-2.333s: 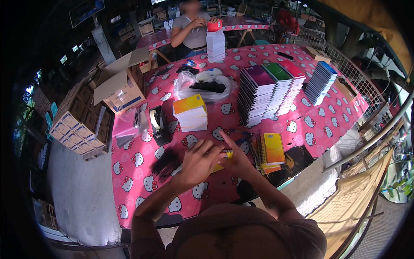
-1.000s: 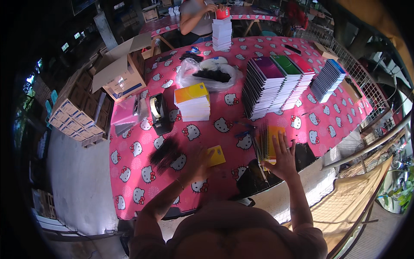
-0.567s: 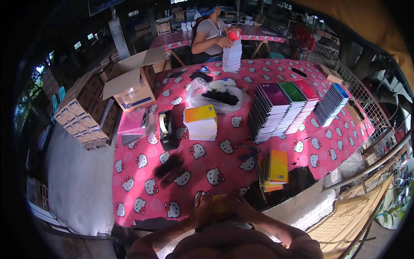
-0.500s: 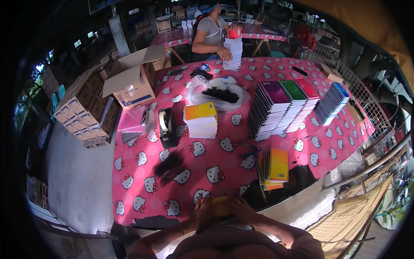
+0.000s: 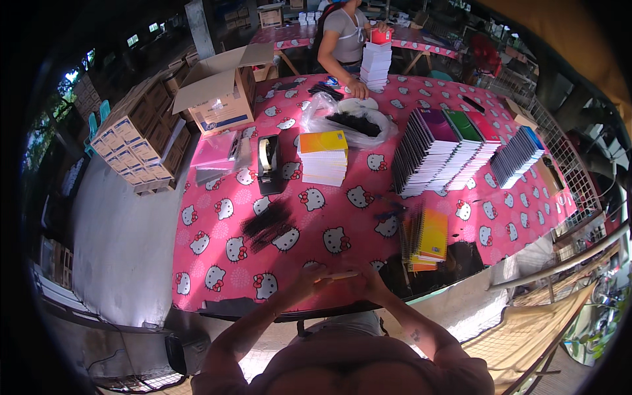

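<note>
At the near edge of the table, my left hand (image 5: 308, 282) grips a thin notebook (image 5: 342, 275), turned so that mostly its pale edge shows. My right hand (image 5: 374, 287) is at the notebook's right end, its fingers dim and smeared, so its hold is unclear. Beyond my left hand lies a loose bunch of black spiral coils (image 5: 268, 225). Yellow spiral-bound notebooks (image 5: 431, 236) stand to the right of my hands. Farther off is a stack of yellow-covered pads (image 5: 322, 159) with white page edges, no coils visible on them.
A black tape dispenser (image 5: 268, 164), pink sheets (image 5: 216, 150) and a plastic bag (image 5: 382, 135) of black coils lie beyond. Tall purple, green and red notebook stacks (image 5: 431, 158) stand right. Cartons (image 5: 135, 148) fill the left. Across the table, a person (image 5: 342, 41) touches a pad stack (image 5: 375, 66).
The notebook, which lay with its yellow cover up under both my hands, is now tilted edge-on and farther from my body. My view has shifted, moving the table within the picture.
</note>
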